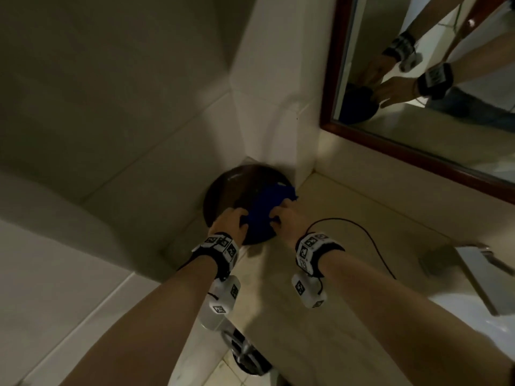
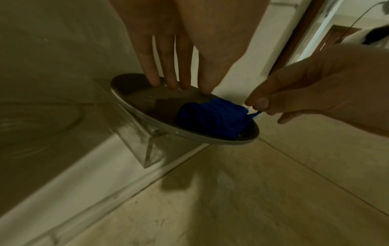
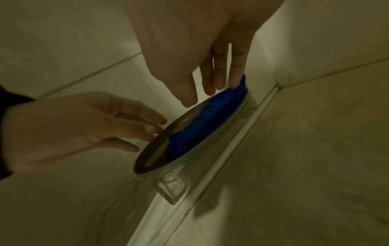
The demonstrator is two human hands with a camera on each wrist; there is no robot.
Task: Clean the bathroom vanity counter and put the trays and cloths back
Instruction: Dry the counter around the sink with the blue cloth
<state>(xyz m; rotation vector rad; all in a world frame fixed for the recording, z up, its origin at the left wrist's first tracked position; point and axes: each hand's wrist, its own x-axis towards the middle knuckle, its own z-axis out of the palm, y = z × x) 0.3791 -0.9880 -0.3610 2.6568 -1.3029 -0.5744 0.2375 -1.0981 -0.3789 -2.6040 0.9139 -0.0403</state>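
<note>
Tray: round dark brown tray (image 1: 223, 190) with a shiny rim, standing on a clear glass base (image 2: 149, 149) at the back left corner of the beige stone vanity counter (image 1: 348, 302), close against the white tiled wall (image 1: 267, 79).
Cloth: folded deep blue cloth (image 1: 264, 215), lying on the right half of the tray, one corner hanging over the rim toward the wall corner.
Left hand: left hand (image 1: 231, 221) above the near left part of the tray; fingers (image 2: 153, 73) straight and slightly spread, tips touching the tray surface beside the cloth; nothing held (seen best from the left wrist view).
Right hand: right hand (image 1: 284, 215) at the right edge of the cloth; from the left wrist view, thumb and forefinger (image 2: 261, 103) pinching a small corner of the blue cloth, other fingers loosely curled; from the right wrist view, one fingertip (image 3: 234, 83) touching the cloth's far end.
Mirror: wall mirror with dark red wooden frame (image 1: 418, 151) at upper right, reflecting both hands and the tray.
Cable: thin black cable (image 1: 362, 232) lying curved on the counter, right of the right wrist.
Basin: white basin (image 1: 459, 316) at the right edge, only partly visible.
</note>
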